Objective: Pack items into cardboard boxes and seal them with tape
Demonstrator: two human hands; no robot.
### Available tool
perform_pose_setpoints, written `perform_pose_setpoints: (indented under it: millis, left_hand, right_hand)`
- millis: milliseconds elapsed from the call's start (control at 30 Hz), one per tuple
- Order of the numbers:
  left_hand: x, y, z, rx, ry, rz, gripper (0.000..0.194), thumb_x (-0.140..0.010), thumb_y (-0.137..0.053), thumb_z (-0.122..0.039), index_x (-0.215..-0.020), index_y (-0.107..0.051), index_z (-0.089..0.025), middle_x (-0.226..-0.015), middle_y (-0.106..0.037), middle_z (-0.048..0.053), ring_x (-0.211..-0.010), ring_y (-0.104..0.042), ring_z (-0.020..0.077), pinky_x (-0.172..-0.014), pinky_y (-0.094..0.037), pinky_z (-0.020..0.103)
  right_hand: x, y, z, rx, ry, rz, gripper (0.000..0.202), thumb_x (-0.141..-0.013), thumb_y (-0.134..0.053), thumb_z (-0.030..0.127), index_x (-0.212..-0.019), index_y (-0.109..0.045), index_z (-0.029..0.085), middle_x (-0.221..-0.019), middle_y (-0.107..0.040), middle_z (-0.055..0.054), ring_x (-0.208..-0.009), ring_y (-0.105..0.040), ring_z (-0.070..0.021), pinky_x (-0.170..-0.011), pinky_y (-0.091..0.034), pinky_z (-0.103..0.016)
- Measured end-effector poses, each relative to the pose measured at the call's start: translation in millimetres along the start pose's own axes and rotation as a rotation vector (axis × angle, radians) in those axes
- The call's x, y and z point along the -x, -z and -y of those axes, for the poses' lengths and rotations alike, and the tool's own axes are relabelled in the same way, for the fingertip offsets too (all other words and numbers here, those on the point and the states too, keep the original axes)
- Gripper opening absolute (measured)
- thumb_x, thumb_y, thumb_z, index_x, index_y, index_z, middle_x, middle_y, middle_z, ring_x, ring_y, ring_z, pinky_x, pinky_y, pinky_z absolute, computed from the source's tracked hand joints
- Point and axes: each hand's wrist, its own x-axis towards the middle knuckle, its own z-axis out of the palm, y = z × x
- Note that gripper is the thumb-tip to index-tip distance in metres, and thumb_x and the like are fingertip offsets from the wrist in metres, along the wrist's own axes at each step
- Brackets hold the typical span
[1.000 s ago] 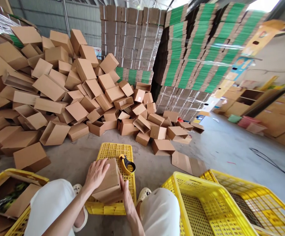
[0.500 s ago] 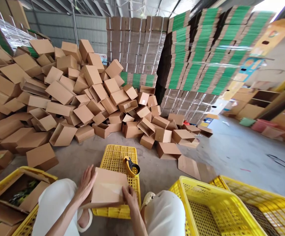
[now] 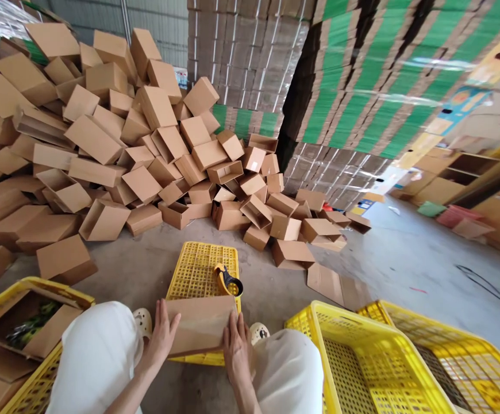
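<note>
A brown cardboard box [image 3: 202, 325] rests on an upturned yellow crate [image 3: 193, 267], between my two hands. The palm and fingers of my left hand [image 3: 162, 333] lie against the box's left end, fingers extended. My right hand [image 3: 237, 345] presses its fingers on the right end. Both hands steady the box from its sides. Just beyond it on the crate lies a yellow tape dispenser [image 3: 226, 280] with a black round part.
A large pile of cardboard boxes [image 3: 142, 149] lies ahead, with strapped flat cartons [image 3: 349, 86] stacked behind. Yellow crates [image 3: 353, 356] stand at my right. At my left, another yellow crate [image 3: 47, 379] holds an open box [image 3: 0, 356].
The box has turned and tipped, showing a narrower face. My left hand has shifted to its left end, my right hand has flattened on the right end. The view has tilted down.
</note>
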Motion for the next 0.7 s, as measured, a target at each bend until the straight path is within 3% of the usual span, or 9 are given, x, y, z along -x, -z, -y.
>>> perform_pose_setpoints:
  millis: [67, 133, 267, 367, 533, 600, 700]
  left_hand:
    - [4, -4.9, -8, -0.060, 0.013, -0.049, 0.067, -0.108, -0.042, -0.040, -0.170, -0.034, -0.018, -0.167, -0.048, 0.019, -0.156, -0.043, 0.0400, -0.121, -0.045, 0.063]
    - [7, -9.8, -22, -0.147, -0.059, -0.085, 0.062, -0.108, -0.042, -0.036, -0.165, -0.043, -0.015, -0.170, -0.042, 0.019, -0.160, -0.036, 0.0401, -0.125, -0.039, 0.064]
    - [15, -17.8, -50, -0.223, -0.301, -0.037, 0.063, -0.101, -0.036, -0.011, -0.162, -0.049, -0.020, -0.169, -0.047, 0.012, -0.157, -0.044, 0.0289, -0.126, -0.040, 0.055]
    - [22, -11.9, -51, -0.204, -0.355, -0.028, 0.064, -0.104, -0.039, -0.015, -0.167, -0.041, -0.022, -0.170, -0.046, 0.011, -0.157, -0.044, 0.0280, -0.125, -0.042, 0.052]
    - [26, 4.7, -16, -0.134, -0.236, -0.048, 0.067, -0.109, -0.044, -0.043, -0.171, -0.029, -0.021, -0.172, -0.041, 0.015, -0.159, -0.039, 0.0338, -0.124, -0.042, 0.056]
    - [25, 2.5, -4, -0.086, -0.137, -0.083, 0.072, -0.110, -0.041, -0.048, -0.172, -0.022, -0.017, -0.175, -0.035, 0.019, -0.161, -0.036, 0.0352, -0.123, -0.044, 0.054]
    - [23, -7.9, 4, 0.034, -0.018, -0.101, 0.080, -0.110, -0.037, -0.054, -0.173, -0.011, -0.012, -0.177, -0.024, 0.024, -0.162, -0.032, 0.0354, -0.122, -0.045, 0.051]
  right_hand:
    - [4, -8, 16, 0.101, 0.056, 0.042, 0.056, -0.102, -0.048, 0.036, -0.155, -0.061, 0.024, -0.166, -0.051, -0.013, -0.158, -0.040, -0.0377, -0.128, -0.031, -0.061]
    - [7, -17, 36, 0.117, 0.132, 0.110, 0.055, -0.102, -0.048, 0.029, -0.156, -0.060, 0.026, -0.166, -0.051, -0.011, -0.160, -0.037, -0.0349, -0.131, -0.025, -0.060]
    - [14, -30, 62, 0.139, 0.284, 0.237, 0.065, -0.098, -0.044, 0.012, -0.161, -0.053, 0.024, -0.166, -0.050, -0.011, -0.159, -0.041, -0.0287, -0.130, -0.031, -0.052]
    - [13, -21, 56, 0.153, 0.317, 0.246, 0.062, -0.100, -0.045, 0.015, -0.161, -0.052, 0.024, -0.165, -0.050, -0.011, -0.158, -0.042, -0.0278, -0.130, -0.032, -0.052]
    - [-15, 6, 28, 0.060, 0.106, 0.128, 0.054, -0.107, -0.042, 0.031, -0.158, -0.056, 0.017, -0.167, -0.047, -0.016, -0.161, -0.036, -0.0317, -0.130, -0.026, -0.058]
    - [-30, 13, 19, -0.091, -0.070, 0.148, 0.056, -0.105, -0.050, 0.042, -0.151, -0.062, 0.013, -0.159, -0.056, -0.021, -0.154, -0.047, -0.0342, -0.126, -0.034, -0.054]
    - [-45, 19, 9, -0.253, -0.277, 0.217, 0.064, -0.098, -0.055, 0.061, -0.126, -0.077, 0.008, -0.124, -0.078, -0.025, -0.123, -0.072, -0.0386, -0.106, -0.054, -0.048]
